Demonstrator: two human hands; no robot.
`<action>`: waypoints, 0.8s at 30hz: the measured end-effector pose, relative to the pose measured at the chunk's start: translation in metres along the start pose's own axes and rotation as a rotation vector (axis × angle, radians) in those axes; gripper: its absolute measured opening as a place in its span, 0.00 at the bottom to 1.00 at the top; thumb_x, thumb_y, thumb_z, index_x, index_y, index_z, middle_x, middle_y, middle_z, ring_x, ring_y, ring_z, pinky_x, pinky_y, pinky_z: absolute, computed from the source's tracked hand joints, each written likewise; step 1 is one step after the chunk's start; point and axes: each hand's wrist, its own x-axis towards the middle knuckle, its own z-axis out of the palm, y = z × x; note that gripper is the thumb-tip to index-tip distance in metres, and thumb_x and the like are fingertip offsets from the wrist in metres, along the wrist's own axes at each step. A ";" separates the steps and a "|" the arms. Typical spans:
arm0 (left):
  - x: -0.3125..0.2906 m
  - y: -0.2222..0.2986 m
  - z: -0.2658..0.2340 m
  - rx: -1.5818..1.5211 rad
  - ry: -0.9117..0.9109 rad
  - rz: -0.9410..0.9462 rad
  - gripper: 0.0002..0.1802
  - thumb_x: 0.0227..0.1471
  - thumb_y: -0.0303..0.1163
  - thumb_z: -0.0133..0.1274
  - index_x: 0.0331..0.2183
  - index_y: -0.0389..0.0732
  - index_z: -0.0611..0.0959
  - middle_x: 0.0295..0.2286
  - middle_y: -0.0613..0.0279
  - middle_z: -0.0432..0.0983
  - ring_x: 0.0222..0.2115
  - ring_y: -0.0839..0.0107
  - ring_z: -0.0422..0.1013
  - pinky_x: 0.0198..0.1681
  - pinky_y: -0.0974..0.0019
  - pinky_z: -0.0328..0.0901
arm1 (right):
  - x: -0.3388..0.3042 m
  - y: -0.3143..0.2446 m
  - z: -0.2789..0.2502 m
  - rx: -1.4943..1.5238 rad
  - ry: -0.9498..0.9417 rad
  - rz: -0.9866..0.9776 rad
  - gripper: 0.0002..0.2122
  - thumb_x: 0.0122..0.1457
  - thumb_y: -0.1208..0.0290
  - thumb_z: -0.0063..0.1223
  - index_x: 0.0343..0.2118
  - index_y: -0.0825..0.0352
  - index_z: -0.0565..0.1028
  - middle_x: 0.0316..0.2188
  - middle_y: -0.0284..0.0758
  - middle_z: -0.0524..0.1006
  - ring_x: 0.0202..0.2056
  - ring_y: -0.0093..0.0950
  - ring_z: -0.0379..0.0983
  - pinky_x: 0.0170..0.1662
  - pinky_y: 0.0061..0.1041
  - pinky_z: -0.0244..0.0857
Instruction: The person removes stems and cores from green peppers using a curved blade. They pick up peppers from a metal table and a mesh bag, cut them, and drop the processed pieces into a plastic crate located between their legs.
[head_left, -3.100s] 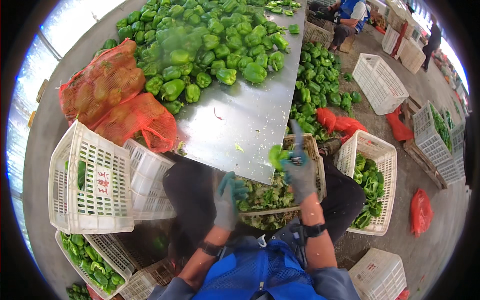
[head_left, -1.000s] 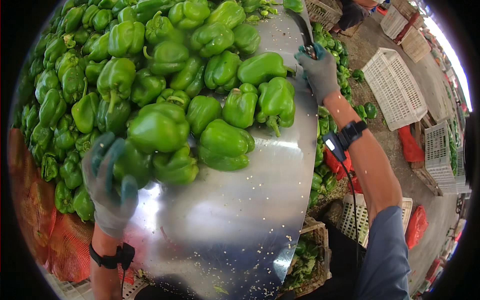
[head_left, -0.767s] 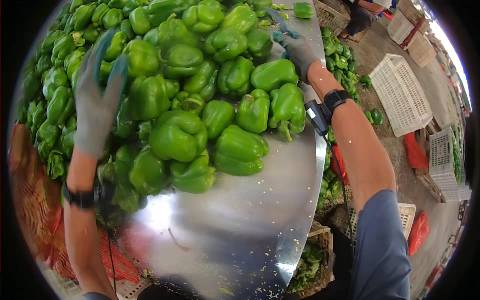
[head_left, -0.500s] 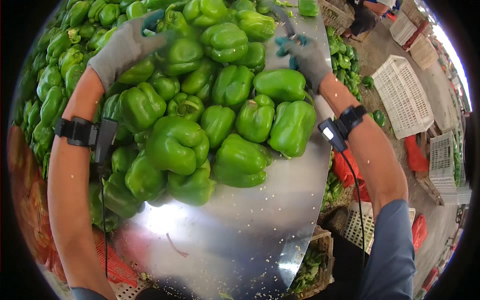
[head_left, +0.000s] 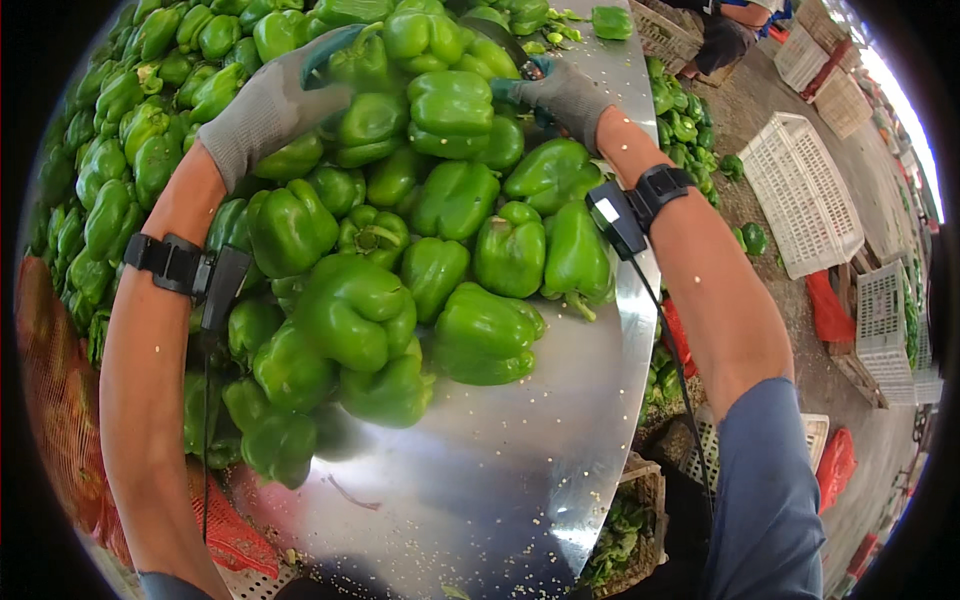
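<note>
Green bell peppers [head_left: 355, 310] lie heaped on a shiny metal table [head_left: 470, 450]. At the far side of the heap my left hand [head_left: 275, 110], in a grey glove with teal fingers, curls around a bell pepper [head_left: 362, 62]; its fingertips are partly hidden behind it. My right hand [head_left: 560, 95], gloved alike, is closed around the handle of a knife [head_left: 507, 42]. The dark curved blade points up and left among the peppers, beside another bell pepper [head_left: 423, 38]. Part of the blade is hidden.
More peppers [head_left: 100, 170] pile up at the left, beside a red mesh sack [head_left: 60, 400]. Past the table's right edge are loose peppers on the floor, white plastic crates [head_left: 805, 195], a crate of green scraps [head_left: 630, 525] and another person [head_left: 725, 35]. Pale seeds dot the metal.
My right hand has swung left with the knife, closer to my left hand. Several peppers have shifted; one at the near left has rolled toward me, and one at the right has turned stem-down.
</note>
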 end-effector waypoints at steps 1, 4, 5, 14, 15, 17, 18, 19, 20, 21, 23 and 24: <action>-0.001 -0.001 0.001 -0.021 -0.027 -0.005 0.45 0.62 0.43 0.62 0.75 0.46 0.65 0.69 0.49 0.69 0.68 0.58 0.66 0.72 0.53 0.60 | 0.000 0.003 0.003 0.075 -0.002 -0.012 0.29 0.53 0.46 0.80 0.48 0.67 0.84 0.31 0.30 0.81 0.27 0.22 0.74 0.30 0.28 0.70; 0.004 0.006 0.007 0.003 0.032 0.002 0.44 0.58 0.42 0.62 0.73 0.47 0.70 0.50 0.46 0.84 0.50 0.63 0.80 0.60 0.60 0.71 | -0.010 0.011 0.009 0.298 -0.029 -0.055 0.27 0.53 0.52 0.82 0.49 0.67 0.86 0.38 0.32 0.86 0.33 0.23 0.80 0.38 0.28 0.77; 0.004 0.007 0.012 -0.025 0.011 0.024 0.44 0.58 0.42 0.62 0.73 0.47 0.70 0.51 0.46 0.83 0.52 0.62 0.79 0.61 0.60 0.71 | -0.013 0.015 0.010 0.301 -0.032 -0.038 0.27 0.53 0.52 0.82 0.49 0.67 0.86 0.38 0.32 0.86 0.33 0.23 0.80 0.38 0.28 0.77; -0.050 -0.008 0.023 -0.249 -0.066 -0.153 0.41 0.63 0.42 0.64 0.71 0.39 0.71 0.61 0.60 0.77 0.56 0.71 0.72 0.63 0.61 0.67 | -0.066 0.014 0.042 0.235 0.065 -0.238 0.27 0.54 0.56 0.80 0.51 0.72 0.85 0.40 0.37 0.88 0.36 0.22 0.82 0.42 0.30 0.79; -0.066 -0.002 0.028 -0.248 -0.091 -0.195 0.41 0.63 0.42 0.64 0.71 0.39 0.71 0.61 0.60 0.77 0.56 0.71 0.72 0.63 0.61 0.67 | -0.081 0.000 0.058 0.264 0.034 -0.215 0.27 0.54 0.56 0.80 0.51 0.72 0.85 0.40 0.37 0.88 0.36 0.22 0.82 0.42 0.30 0.79; -0.092 0.016 0.032 -0.326 0.013 -0.059 0.41 0.63 0.42 0.64 0.71 0.38 0.72 0.60 0.60 0.78 0.50 0.73 0.73 0.59 0.63 0.69 | -0.103 -0.034 0.071 0.295 0.029 -0.075 0.28 0.54 0.57 0.80 0.51 0.72 0.84 0.41 0.38 0.88 0.38 0.23 0.83 0.44 0.29 0.80; -0.091 0.028 0.039 -0.214 0.086 0.036 0.39 0.61 0.39 0.65 0.69 0.41 0.74 0.60 0.59 0.78 0.48 0.74 0.73 0.58 0.64 0.69 | -0.102 -0.024 0.067 0.290 0.052 -0.087 0.28 0.53 0.58 0.79 0.52 0.72 0.84 0.42 0.37 0.88 0.39 0.24 0.83 0.45 0.30 0.80; -0.091 0.040 0.043 -0.222 0.088 0.042 0.39 0.61 0.39 0.65 0.69 0.41 0.74 0.60 0.59 0.78 0.48 0.74 0.73 0.58 0.64 0.69 | -0.107 -0.011 0.068 0.282 0.057 -0.083 0.28 0.53 0.58 0.79 0.52 0.72 0.84 0.42 0.37 0.88 0.39 0.24 0.83 0.45 0.30 0.80; -0.090 0.062 0.043 -0.220 0.021 -0.012 0.37 0.60 0.38 0.64 0.68 0.43 0.76 0.62 0.57 0.77 0.50 0.73 0.74 0.60 0.63 0.69 | -0.110 0.000 0.069 0.338 0.079 -0.107 0.28 0.53 0.58 0.79 0.52 0.72 0.84 0.42 0.37 0.88 0.39 0.23 0.83 0.46 0.30 0.80; -0.094 0.081 0.039 -0.208 -0.042 -0.076 0.36 0.59 0.36 0.64 0.68 0.45 0.78 0.63 0.56 0.76 0.52 0.72 0.75 0.62 0.62 0.69 | -0.113 -0.003 0.070 0.401 0.091 -0.137 0.28 0.53 0.58 0.79 0.52 0.72 0.84 0.42 0.37 0.88 0.40 0.23 0.83 0.46 0.30 0.80; -0.114 0.085 0.032 -0.124 0.004 -0.015 0.35 0.56 0.37 0.63 0.66 0.48 0.80 0.68 0.48 0.69 0.57 0.63 0.72 0.63 0.59 0.67 | -0.134 -0.025 0.085 0.434 0.102 -0.088 0.29 0.51 0.62 0.81 0.55 0.71 0.83 0.42 0.35 0.88 0.41 0.22 0.82 0.47 0.28 0.80; -0.122 0.089 0.033 -0.092 0.029 0.024 0.35 0.55 0.38 0.63 0.65 0.50 0.81 0.70 0.45 0.66 0.59 0.59 0.71 0.64 0.57 0.66 | -0.142 -0.026 0.091 0.413 0.118 -0.075 0.30 0.51 0.64 0.81 0.55 0.71 0.82 0.41 0.34 0.88 0.40 0.22 0.82 0.47 0.28 0.80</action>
